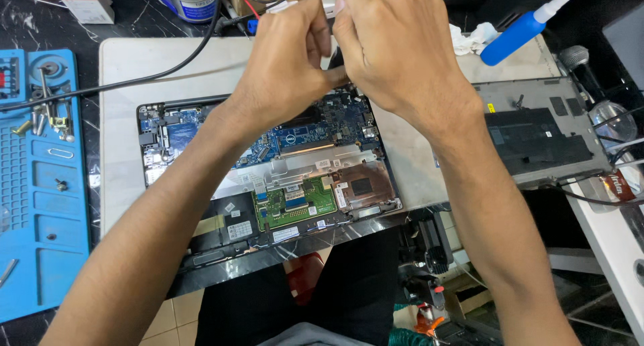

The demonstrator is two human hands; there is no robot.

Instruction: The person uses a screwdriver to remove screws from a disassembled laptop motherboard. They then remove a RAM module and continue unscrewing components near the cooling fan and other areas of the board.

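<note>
An opened laptop (201,128) lies bottom-up on a pale mat (127,71), its blue and green circuit boards bare. My left hand (285,64) and my right hand (392,58) meet above the laptop's far edge, fingers pinched together on a small dark part that is mostly hidden between them. What exactly they grip cannot be made out. The laptop's grey bottom cover (537,128) lies to the right of my right forearm.
A blue screw tray (40,178) with several screws and bits lies at the left. A black cable (134,78) crosses the mat. A blue spray bottle (520,31), white tissue (473,37), and a tin (191,1) stand at the back.
</note>
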